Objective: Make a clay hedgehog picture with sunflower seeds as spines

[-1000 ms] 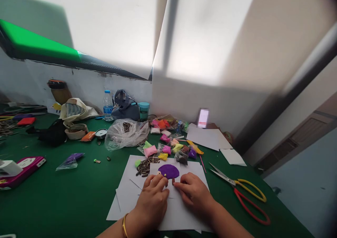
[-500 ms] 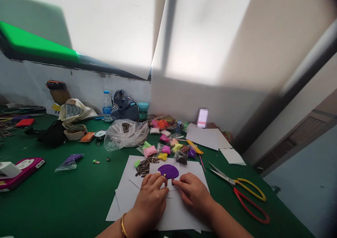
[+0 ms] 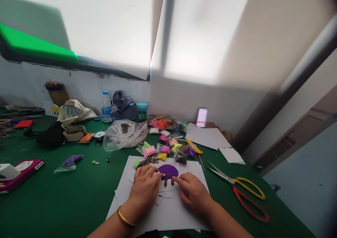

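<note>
- Purple clay shape (image 3: 169, 171): on white paper (image 3: 177, 217), green bench (image 3: 79, 203).
- Left hand (image 3: 145, 185), right hand (image 3: 194, 191): apart, near its edge; grip unclear.
- Scuffed pale wall (image 3: 81, 84) behind bench.

My bare left hand (image 3: 145, 187), a slim, shiny, gold-coloured metal bangle (image 3: 122, 218) around my left wrist, my bare right hand (image 3: 193, 192), uncovered forearms (image 3: 228, 219).

I'm seeing a green-covered table (image 3: 86, 199) spreading around the grip. Beyond it, white sheeting (image 3: 110, 27) is catching bright light and soft shadow bands. Left of the grip, a dark frame (image 3: 89, 64) is running above a scuffed wall (image 3: 86, 85); rightward, a pale-blue surface (image 3: 316, 153) is showing.
</note>
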Demonstrator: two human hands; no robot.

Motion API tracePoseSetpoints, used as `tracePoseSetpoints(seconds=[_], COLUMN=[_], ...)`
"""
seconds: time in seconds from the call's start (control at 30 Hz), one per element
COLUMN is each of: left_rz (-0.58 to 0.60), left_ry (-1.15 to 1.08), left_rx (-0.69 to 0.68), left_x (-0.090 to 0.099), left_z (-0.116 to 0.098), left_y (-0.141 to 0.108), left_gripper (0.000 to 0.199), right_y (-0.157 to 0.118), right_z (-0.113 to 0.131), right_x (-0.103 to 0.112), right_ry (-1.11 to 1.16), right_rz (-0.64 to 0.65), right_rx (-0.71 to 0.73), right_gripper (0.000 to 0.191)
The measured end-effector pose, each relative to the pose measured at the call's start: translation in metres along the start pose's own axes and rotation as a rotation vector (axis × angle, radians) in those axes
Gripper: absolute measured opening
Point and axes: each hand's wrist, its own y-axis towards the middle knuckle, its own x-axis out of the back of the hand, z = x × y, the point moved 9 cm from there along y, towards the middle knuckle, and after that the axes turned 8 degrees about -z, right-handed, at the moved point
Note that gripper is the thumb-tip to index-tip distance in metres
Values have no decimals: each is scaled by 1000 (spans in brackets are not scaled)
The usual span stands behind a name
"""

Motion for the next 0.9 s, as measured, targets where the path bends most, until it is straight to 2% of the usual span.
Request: tracePoseSetpoints(seconds=[0.2, 0.37, 0.5, 0.57, 0.63, 0.7, 0.8, 0.9], left_rz=[66, 85, 32, 5, -3, -30, -129, -95], left_ry=[76, 61, -8, -59, -114, -165, -176, -128], left_rx=[-97, -160, -119, -17, 121, 221, 366, 429], left_x=[-18, -30, -20, -10, -1, 10, 31, 40], left_z=[-11, -12, -8, 6, 28, 52, 90, 114], left_y=[22, 26, 29, 35, 40, 45, 44, 38], left_gripper=[3, 15, 14, 7, 6, 10, 16, 26], right_y=[0, 0, 0, 0, 0, 0, 0, 0], right_z=[-2, -1, 0, 0, 0, 0, 0, 1], right_x=[0, 1, 3, 3, 3, 2, 1, 3], right_ry=[8, 9, -3, -11, -11, -8, -10, -15], right_rz=[-15, -35, -38, -44, -50, -47, -39, -47], right_rx=[-26, -16, -11, 0, 9, 8, 8, 9], right_gripper=[54, 53, 49, 47, 46, 44, 38, 32])
